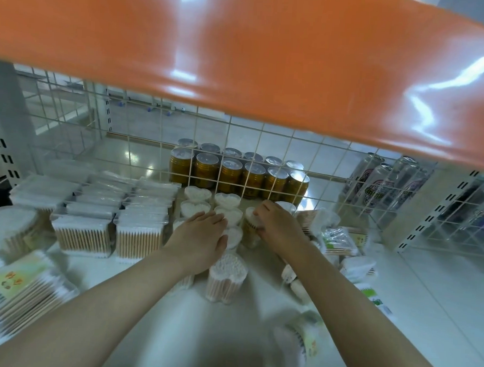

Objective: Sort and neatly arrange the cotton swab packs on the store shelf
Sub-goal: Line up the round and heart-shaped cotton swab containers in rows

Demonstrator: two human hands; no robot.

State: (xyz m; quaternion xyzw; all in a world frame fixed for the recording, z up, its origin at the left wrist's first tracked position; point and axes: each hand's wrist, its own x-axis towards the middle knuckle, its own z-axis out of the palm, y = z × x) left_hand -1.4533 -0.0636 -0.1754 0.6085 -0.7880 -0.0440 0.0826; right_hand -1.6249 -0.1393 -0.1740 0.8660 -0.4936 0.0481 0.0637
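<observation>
Nearest you, a round clear tub of cotton swabs (294,349) lies tipped on its side on the white shelf board (173,333), blurred at the edge of view; to the near left a fanned stack of flat swab packs with yellow-green labels (17,292) slumps toward you. Just beyond, a clear heart-shaped tub of wooden-stick swabs (225,277) stands alone under your wrists.

The risk sits here: your forearms cross right over that lone tub, so a careless pull back could clip it and knock it into the loose bagged swab packs (341,240) heaped on the right; the tipped tub could also roll off the near edge if nudged.

Your left hand (202,237) lies flat, fingers straight and together, palm down, pressing on the tops of the heart tubs in the middle row; it grips nothing. Your right hand (275,223) curls around a round clear tub of wooden-stick swabs (251,228), thumb and fingers wrapped at its lid, apparently seating it beside the hearts; push it too fast and the row of white-topped heart-shaped tubs (206,201) behind may shunt askew.

To the left, square clear boxes of wooden swabs (109,219) stand in tidy rows. Farthest, behind the white wire grid (264,145), amber cans with silver lids (235,174) line up.
</observation>
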